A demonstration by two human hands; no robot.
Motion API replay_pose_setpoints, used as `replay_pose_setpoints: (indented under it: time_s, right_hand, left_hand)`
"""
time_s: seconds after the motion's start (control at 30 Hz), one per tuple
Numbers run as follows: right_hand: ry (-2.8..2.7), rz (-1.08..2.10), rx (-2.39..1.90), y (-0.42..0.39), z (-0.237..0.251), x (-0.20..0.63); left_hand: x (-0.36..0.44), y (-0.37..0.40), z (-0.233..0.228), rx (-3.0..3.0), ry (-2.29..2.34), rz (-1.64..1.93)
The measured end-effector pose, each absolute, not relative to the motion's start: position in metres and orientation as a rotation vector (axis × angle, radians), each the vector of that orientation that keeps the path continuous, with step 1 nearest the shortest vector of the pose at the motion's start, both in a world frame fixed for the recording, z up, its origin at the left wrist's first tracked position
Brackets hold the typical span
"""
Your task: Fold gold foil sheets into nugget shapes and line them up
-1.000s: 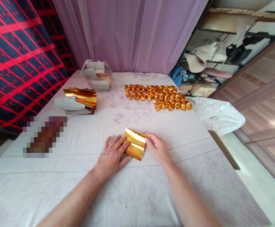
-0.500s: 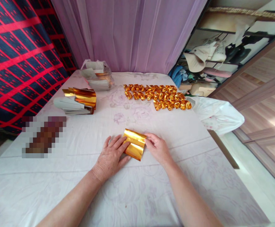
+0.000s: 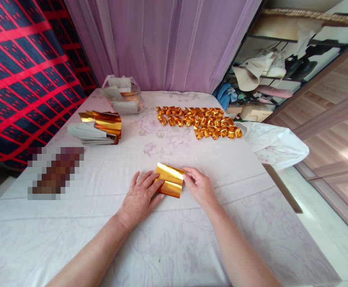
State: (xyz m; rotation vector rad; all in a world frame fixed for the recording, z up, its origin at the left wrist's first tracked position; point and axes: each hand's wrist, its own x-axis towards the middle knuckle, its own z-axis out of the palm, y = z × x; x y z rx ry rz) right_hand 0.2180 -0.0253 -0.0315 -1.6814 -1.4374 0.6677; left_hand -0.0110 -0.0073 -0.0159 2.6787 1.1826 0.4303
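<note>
A sheet of gold foil paper point(image 3: 171, 181) with creases across it lies on the table in front of me. My left hand point(image 3: 142, 192) rests flat with its fingers spread, the fingertips on the sheet's left edge. The right edge of the sheet is pinched between the thumb and fingers of my right hand point(image 3: 198, 184). Farther back, several folded gold foil pieces point(image 3: 205, 119) stand in rows. To the left is a stack of foil paper sheets point(image 3: 99, 129), gold on one side and pale on the other.
A clear plastic bag point(image 3: 123, 95) with more sheets stands at the back left. A pixelated dark patch point(image 3: 57, 171) covers something at the left. A white plastic bag point(image 3: 274, 145) hangs by the table's right edge, below shelves with shoes and a cap point(image 3: 248, 73). A floral cloth point(image 3: 168, 247) covers the table.
The sheet has turned slightly between my hands, its lower right corner shifting up and to the right. Both hands stay almost in place.
</note>
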Motion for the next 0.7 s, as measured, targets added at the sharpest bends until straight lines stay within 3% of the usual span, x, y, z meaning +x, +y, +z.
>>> replay_pose_setpoints:
  time_s: [0.7]
  right_hand:
    - [-1.462,0.802,-1.654,-0.0241,-0.0283,0.2222]
  left_hand:
    - [-0.0105,-0.0043,-0.0154,2.633,1.208,0.468]
